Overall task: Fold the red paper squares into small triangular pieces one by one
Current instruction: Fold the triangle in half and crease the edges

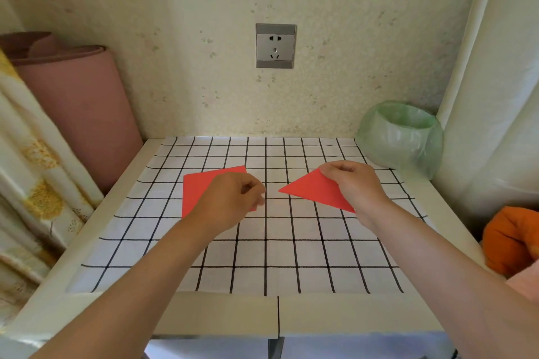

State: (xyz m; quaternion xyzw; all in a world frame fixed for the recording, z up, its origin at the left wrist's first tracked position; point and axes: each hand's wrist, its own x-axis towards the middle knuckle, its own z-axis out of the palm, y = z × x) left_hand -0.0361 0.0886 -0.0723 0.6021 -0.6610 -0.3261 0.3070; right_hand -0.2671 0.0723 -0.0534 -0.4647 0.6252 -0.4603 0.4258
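Observation:
A red paper square (201, 188) lies flat on the checked cloth (262, 253), left of the middle. My left hand (233, 201) hovers over its right part, fingers loosely curled and holding nothing. A red paper folded into a triangle (315, 189) is lifted a little above the cloth on the right. My right hand (354, 183) pinches that triangle at its right corner. The triangle's sharp tip points left toward my left hand.
A bin lined with a green bag (402, 137) stands at the back right. A pink roll (78, 102) leans at the left by a flowered curtain (32, 172). An orange cloth (513, 239) lies off the right edge. A wall socket (275, 45) is behind.

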